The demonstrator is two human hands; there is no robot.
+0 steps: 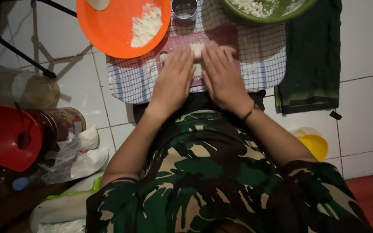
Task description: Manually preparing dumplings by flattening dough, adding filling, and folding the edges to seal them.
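Camo sleeves [203, 181] filled the near view as I watched. Both hands lay flat, palms down, fingers unclenched: left hand [173, 82] and right hand [223, 75] side by side, pressing a pale dough piece [197, 48] on a dark red board [221, 36] over checked cloth [130, 80]. Orange plate [113, 26] with flour sat beyond-left, metal ring cutter [184, 9] just behind the board.

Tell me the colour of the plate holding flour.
Orange plate, with white flour; seen in the head view.
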